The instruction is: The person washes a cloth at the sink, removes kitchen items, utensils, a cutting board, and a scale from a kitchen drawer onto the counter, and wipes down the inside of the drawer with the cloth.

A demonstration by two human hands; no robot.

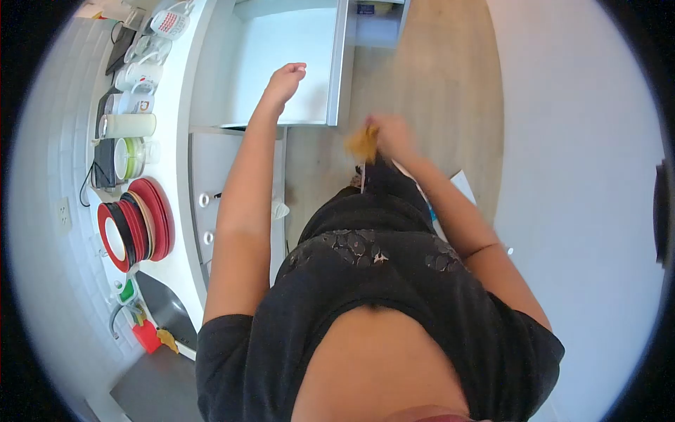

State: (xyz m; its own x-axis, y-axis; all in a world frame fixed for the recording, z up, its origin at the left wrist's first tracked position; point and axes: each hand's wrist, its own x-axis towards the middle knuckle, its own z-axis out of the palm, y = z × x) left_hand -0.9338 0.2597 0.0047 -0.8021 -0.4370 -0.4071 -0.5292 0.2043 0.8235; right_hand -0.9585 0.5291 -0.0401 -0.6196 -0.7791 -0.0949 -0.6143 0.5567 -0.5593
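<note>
White worktop [179,98] and open drawer [336,70], with a yellow cloth [362,146] out over the floor [443,63]

Narrow kitchen seen from above: wood-look boards between white cabinets [239,158] on the left and a broad pale surface [583,126] on the right.

Just outside the near front corner of the open drawer, above the boards: the yellow cloth, clamped in the right hand [396,139], both blurred, with a loose part sticking out on the drawer side. Over the drawer's pale interior, the left hand [285,84], fingers curled, with no object visible in the grip; cannot tell whether fully closed or touching anything.

For good handling, probably best to gather the yellow cloth into a compact bunch, leaving no corner to snag on the drawer's front edge. Lift the right wrist well over that edge when crossing it. Keep the left fingers away from the gap behind the drawer front, and avoid leaning on the pulled-out drawer. Mind also the second drawer [376,32], standing open just beyond, easy to bump.

Along the worktop, well apart from the yellow cloth: a row of mugs [140,76], a pale cylinder [130,126], a green-banded container [129,159], then red and black plates [116,235] in stacks. Nearer the body, a dark sink [176,309], with a red item [146,337] beside it. Behind everything, a pale tiled wall [42,141] with an outlet [64,211].
</note>
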